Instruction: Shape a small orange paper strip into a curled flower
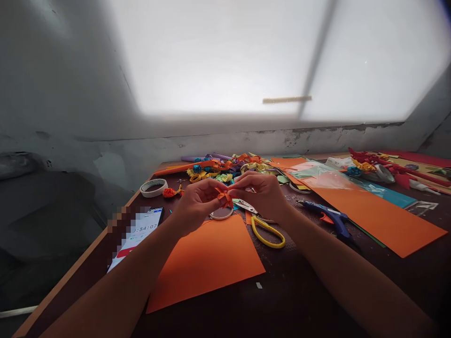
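Note:
My left hand (197, 201) and my right hand (262, 193) meet above the table, and both pinch a small folded piece of orange paper (224, 198) between their fingertips. Under them lies an orange paper sheet (207, 260) on the dark table (292, 291). Yellow-handled scissors (262, 227) lie just below my right hand. A tape roll (221, 214) shows partly behind the folded piece.
A phone (139, 232) lies at the left edge, with a white tape roll (153, 188) and a small orange paper flower (169, 192) beyond it. A blue glue gun (329, 218) and a long orange sheet (373, 213) lie to the right. Several coloured paper rolls (218, 169) are piled at the back.

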`<state>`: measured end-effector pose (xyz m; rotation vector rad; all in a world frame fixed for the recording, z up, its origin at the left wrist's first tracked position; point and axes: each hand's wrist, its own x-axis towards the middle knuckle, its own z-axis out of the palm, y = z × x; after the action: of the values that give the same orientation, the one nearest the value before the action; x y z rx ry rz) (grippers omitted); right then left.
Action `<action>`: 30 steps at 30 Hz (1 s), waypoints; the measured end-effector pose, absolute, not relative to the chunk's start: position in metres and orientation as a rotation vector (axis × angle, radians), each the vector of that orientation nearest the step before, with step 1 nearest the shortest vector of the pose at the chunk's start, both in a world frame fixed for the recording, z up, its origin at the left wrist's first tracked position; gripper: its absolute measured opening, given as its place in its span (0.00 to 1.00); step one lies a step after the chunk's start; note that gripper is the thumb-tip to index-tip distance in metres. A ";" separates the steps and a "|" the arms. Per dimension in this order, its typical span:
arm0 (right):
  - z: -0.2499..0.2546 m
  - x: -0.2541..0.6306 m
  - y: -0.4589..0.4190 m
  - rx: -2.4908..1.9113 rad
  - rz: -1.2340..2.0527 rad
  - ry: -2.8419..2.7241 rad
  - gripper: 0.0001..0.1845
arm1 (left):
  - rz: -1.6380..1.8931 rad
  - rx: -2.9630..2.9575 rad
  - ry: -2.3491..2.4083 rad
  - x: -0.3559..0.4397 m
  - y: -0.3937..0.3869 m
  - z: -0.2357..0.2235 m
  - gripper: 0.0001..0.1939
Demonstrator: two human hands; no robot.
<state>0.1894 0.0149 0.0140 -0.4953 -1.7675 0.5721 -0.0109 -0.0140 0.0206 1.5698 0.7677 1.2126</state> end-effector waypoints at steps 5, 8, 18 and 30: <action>0.014 0.188 0.011 -0.489 0.974 -1.686 0.13 | 1.150 1.508 0.705 -0.014 -0.010 0.018 0.17; 0.014 0.189 0.013 -0.570 1.065 -1.690 0.14 | 1.144 1.495 0.713 -0.014 -0.008 0.016 0.17; 0.016 0.190 0.012 -0.694 0.711 -1.856 0.06 | 1.143 1.506 0.755 -0.011 -0.009 0.017 0.17; 0.011 0.190 0.011 -0.478 -0.018 -2.050 0.06 | 1.212 1.451 0.791 -0.004 -0.012 0.014 0.13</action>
<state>0.1901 0.0111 0.0106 -0.4780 -2.0497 -0.0180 -0.0042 -0.0120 0.0141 1.4513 0.7907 1.2123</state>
